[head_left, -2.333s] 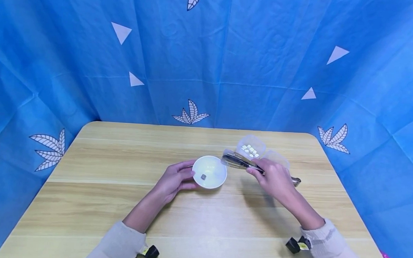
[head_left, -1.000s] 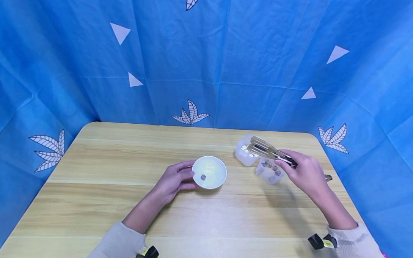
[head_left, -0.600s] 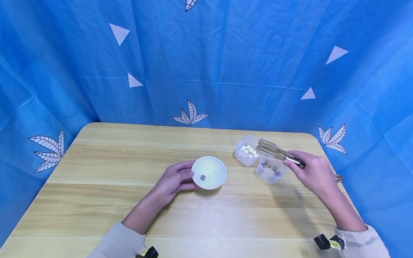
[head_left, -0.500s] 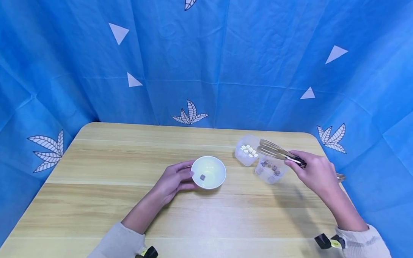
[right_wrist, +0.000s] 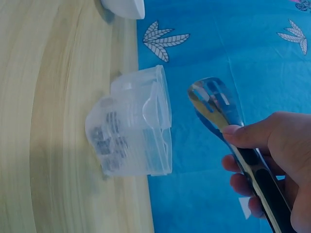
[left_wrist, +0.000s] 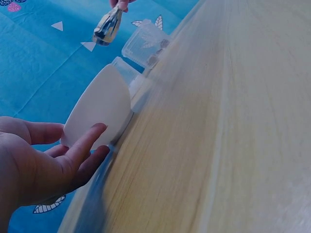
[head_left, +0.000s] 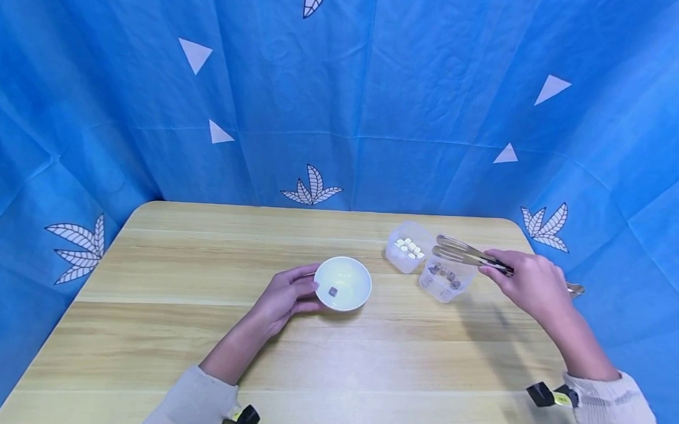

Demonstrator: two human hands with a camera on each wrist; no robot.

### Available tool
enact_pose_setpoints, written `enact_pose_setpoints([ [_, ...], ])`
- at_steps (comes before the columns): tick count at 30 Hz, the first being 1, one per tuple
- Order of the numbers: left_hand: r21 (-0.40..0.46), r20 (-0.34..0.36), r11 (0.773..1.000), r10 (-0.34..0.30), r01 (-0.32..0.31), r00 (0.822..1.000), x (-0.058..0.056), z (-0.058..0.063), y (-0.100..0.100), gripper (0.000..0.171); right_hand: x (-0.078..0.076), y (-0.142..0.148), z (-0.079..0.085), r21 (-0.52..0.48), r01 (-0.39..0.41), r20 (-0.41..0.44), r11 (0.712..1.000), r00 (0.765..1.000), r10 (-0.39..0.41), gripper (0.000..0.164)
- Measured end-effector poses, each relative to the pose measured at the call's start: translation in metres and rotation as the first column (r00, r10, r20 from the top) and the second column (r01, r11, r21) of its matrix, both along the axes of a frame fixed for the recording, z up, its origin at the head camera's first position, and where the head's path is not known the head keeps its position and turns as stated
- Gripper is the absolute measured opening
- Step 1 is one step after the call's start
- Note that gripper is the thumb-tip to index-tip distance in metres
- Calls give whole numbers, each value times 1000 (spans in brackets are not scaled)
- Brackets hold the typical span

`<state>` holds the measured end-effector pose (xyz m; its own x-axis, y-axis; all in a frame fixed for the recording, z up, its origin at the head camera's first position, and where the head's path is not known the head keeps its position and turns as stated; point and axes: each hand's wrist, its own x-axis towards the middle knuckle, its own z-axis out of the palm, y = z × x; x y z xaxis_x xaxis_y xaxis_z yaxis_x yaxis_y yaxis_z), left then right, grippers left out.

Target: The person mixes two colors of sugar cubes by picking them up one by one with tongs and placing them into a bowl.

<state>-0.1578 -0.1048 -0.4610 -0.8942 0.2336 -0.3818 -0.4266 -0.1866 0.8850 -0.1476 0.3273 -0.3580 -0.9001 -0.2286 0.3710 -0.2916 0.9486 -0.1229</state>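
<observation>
Head: the right hand (head_left: pixel 530 281) is pulling shiny metal tongs (head_left: pixel 456 254) right, so small grey cubes (head_left: pixel 453 283) in a clear plastic box (head_left: pixel 444 296) are showing and seem easier to reach; a smooth, round white bowl (head_left: pixel 351 278) is holding one grey cube (head_left: pixel 333 291) | Left wrist: the left hand (left_wrist: pixel 43 165) is gripping the bowl on the pale wooden table (left_wrist: pixel 194 121) | Right wrist: the right hand is squeezing the tongs.

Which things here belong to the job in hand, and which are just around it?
Job: round white bowl; small grey cube; black-handled metal tongs; clear plastic tub of white pieces; clear plastic tub of dark pieces.
Around it: pale wooden table; blue leaf-print cloth.
</observation>
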Motion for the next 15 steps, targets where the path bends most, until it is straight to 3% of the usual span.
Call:
enact_pose_setpoints([
  [15, -8, 5, 1000, -7, 7, 1000, 0, 3, -1, 51, -2, 11, -7, 117, -60, 5, 991, 998, 60, 30],
])
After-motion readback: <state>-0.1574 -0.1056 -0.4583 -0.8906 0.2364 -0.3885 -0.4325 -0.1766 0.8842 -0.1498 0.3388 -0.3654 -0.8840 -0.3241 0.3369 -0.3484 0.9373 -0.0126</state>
